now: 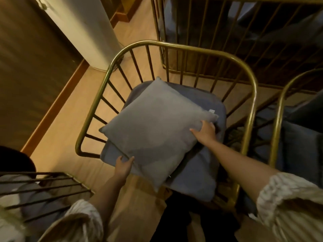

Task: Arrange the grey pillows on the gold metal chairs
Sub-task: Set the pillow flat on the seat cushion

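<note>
A square grey pillow [155, 130] lies tilted over the blue seat cushion [195, 173] of a gold metal chair [174, 46] in the middle of the view. My left hand [123, 165] grips the pillow's near left edge. My right hand [205, 131] holds its right edge, close to the corner with a small white label. The chair's curved gold rail with dark bars wraps around the seat on the left, far and right sides.
Another gold chair [277, 119] with a dark cushion stands on the right, and one more [244, 23] behind. A barred chair back [43, 189] is at the lower left. A white column [90, 28] and brown wall rise at the upper left over light wood floor.
</note>
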Motion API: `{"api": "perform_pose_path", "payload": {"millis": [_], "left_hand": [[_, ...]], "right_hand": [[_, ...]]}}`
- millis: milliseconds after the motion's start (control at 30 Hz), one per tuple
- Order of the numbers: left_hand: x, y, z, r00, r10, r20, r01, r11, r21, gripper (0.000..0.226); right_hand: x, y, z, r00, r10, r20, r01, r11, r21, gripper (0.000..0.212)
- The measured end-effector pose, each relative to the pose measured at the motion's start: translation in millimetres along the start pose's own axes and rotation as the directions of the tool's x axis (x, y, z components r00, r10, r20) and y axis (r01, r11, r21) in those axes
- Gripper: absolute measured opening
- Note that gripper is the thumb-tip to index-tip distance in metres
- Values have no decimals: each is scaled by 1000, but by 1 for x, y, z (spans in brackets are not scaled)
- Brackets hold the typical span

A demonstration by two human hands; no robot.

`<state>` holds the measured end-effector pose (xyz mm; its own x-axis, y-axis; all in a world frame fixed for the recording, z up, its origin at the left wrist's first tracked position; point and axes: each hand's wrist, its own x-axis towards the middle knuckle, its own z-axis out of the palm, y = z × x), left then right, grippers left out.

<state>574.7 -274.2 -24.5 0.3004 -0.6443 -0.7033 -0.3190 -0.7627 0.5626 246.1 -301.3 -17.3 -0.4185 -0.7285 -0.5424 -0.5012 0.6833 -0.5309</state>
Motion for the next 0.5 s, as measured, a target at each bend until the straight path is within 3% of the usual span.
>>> {"api": "perform_pose_path", "payload": {"millis": [100, 200, 267, 367, 500], "left_hand": [[31, -7, 11, 996, -1, 90, 14, 989, -145, 71], [63, -17, 28, 992, 19, 124, 18, 958, -286, 88], [77, -26, 40, 998, 22, 65, -1, 954, -301, 96], [86, -38, 57, 995, 72, -67, -88, 955, -284, 87], [93, -48, 67, 987, 106, -118, -136, 949, -285, 90]], "right_hand": [[37, -4, 14, 997, 7, -74, -7, 1000, 5, 86], [80, -5, 19, 997, 4, -83, -2, 1000, 29, 105], [102, -8, 16, 997, -2, -72, 4, 1000, 28, 111], [134, -2, 14, 999, 13, -34, -14, 1000, -7, 111], [158, 10, 15, 995, 62, 78, -64, 998, 26, 126]]}}
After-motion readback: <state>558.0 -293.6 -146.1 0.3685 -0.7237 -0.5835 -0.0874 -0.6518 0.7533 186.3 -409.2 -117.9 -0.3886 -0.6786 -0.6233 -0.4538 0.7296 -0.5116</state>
